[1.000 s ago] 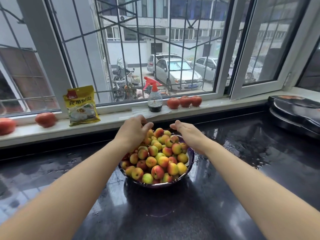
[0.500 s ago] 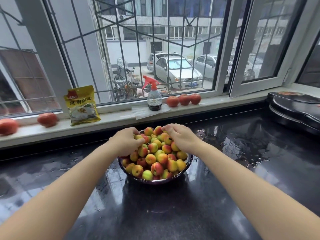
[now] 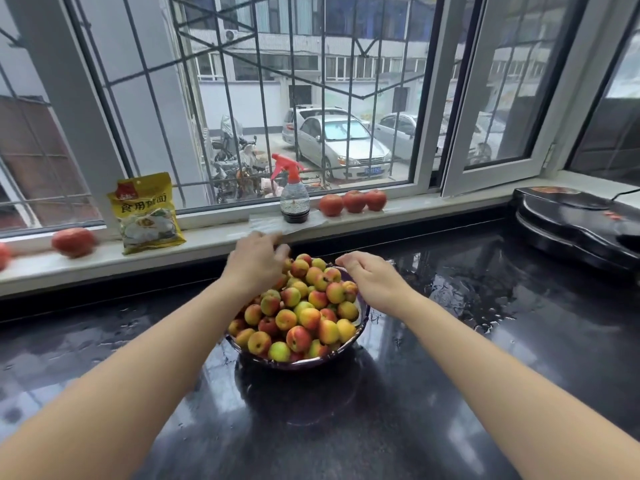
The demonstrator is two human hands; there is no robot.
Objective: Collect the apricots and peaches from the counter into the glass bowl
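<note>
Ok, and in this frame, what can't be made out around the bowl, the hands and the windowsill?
All in the head view:
- Left hand: motion-blurred at the fingertips, so whether it holds fruit is unclear.
- Glass bowl: its left rim is hidden by the left forearm, its inside by the heaped fruit.
- Red fruit on the windowsill: cut off by the left edge.
- Yellow packet: small print too small to read.
</note>
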